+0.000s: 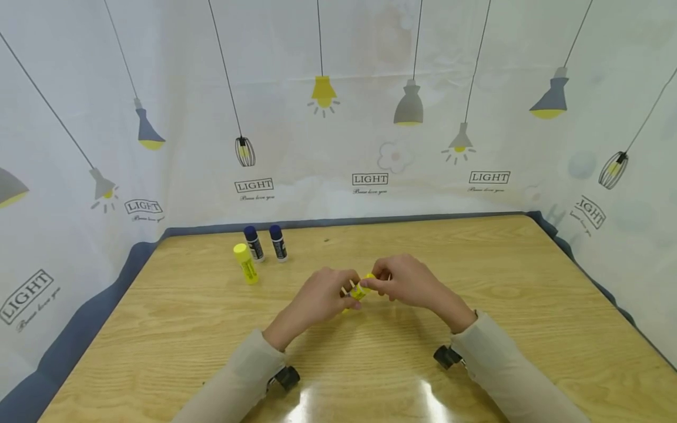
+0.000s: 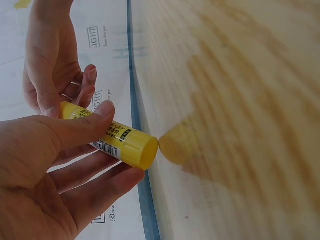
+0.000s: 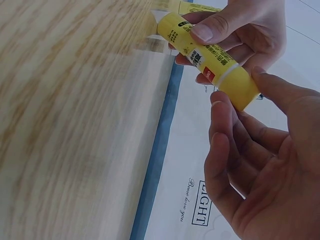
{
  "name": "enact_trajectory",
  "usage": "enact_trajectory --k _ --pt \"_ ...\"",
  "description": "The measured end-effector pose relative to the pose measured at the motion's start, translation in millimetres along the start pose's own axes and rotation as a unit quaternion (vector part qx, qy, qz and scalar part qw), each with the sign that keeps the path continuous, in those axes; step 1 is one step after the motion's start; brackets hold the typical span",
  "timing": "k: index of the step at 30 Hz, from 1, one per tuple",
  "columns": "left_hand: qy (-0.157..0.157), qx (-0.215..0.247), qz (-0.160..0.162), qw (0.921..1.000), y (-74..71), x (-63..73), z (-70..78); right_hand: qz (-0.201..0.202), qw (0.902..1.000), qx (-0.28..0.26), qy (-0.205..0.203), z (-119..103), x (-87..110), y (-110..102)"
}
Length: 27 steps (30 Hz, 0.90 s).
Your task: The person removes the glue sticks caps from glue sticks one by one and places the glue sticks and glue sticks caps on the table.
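A yellow glue stick (image 3: 220, 60) with a printed label is held slanted between both hands over the table. My left hand (image 1: 324, 294) grips its body, thumb on the label and fingers underneath. At the upper end, my right hand (image 1: 408, 282) pinches the yellow cap (image 3: 240, 89) between thumb and index finger, the other fingers loosely curled below. A thin pale ring shows between cap and body in the right wrist view. The lower end of the glue stick is close over the wood in the left wrist view.
Another yellow glue stick (image 1: 246, 265) stands upright at the left of the wooden table (image 1: 476, 252). Behind it stand two dark-capped glue sticks, one on the left (image 1: 254, 244) and one on the right (image 1: 278, 244). A lamp-printed curtain (image 1: 296, 153) surrounds the table's back and sides.
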<state>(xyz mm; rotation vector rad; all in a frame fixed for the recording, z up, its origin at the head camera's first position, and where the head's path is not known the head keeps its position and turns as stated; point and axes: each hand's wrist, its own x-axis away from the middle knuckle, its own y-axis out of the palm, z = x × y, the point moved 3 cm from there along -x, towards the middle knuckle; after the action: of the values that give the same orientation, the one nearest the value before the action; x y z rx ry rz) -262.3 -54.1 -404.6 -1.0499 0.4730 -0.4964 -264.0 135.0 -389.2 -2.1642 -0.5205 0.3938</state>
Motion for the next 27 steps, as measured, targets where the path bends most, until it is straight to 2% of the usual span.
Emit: enact_trajectory --k 18,27 --pt "0.011 0.004 -0.003 0.9999 0.8 0.7 -0.5 -0.007 0.9999 -0.004 -0.006 -2.0 0.0 0.0" --pt "0.024 -0.017 -0.006 0.9996 0.8 1.0 1.7 -0.009 1.0000 -0.004 -0.002 -3.6 1.2 -0.9"
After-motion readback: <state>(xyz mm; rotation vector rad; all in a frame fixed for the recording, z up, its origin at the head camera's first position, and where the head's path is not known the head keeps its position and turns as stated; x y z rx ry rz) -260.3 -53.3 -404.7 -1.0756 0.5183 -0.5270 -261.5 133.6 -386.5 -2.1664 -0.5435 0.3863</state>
